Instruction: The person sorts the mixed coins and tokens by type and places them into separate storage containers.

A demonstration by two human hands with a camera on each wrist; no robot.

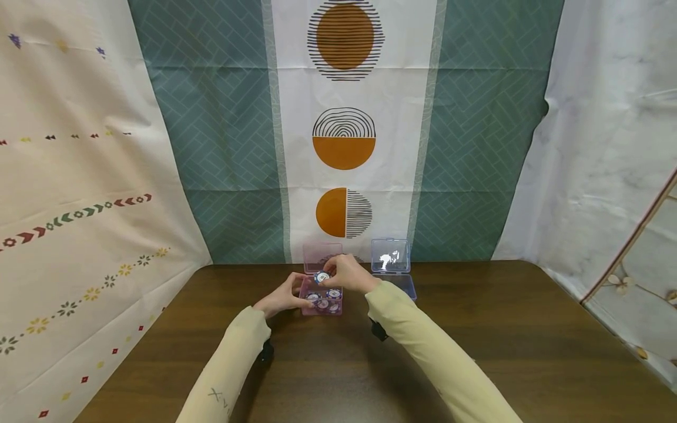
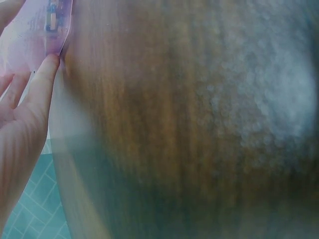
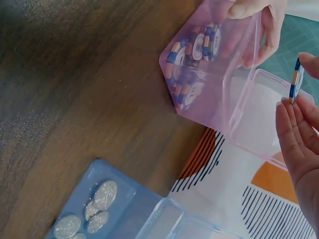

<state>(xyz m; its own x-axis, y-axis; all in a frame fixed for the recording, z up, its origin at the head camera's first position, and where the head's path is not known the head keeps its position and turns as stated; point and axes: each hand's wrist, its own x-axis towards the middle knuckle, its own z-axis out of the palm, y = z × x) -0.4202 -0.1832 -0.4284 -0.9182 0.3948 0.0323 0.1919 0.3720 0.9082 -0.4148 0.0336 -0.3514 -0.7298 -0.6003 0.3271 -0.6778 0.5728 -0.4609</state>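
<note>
My right hand [image 1: 349, 274] pinches one poker chip [image 1: 321, 278] between thumb and fingertips, above the open pink plastic box [image 1: 304, 311]. In the right wrist view the held chip [image 3: 297, 81] shows edge-on, with a blue and tan rim. Several more poker chips [image 1: 333, 294] lie in the box, seen through its clear wall in the right wrist view. The left hand [image 1: 282, 298] grips the box at its left side, thumb toward the front and fingers toward the back. The left wrist view catches only a corner of the pink box [image 2: 30, 47] in that hand.
To the right stands an open blue clear box [image 1: 399, 284], its lid [image 1: 390, 247] upright. Several silver coins [image 3: 105, 194] lie inside it. Both boxes are near the back edge of the dark wooden table [image 1: 328, 376], before a patterned curtain [image 1: 227, 147].
</note>
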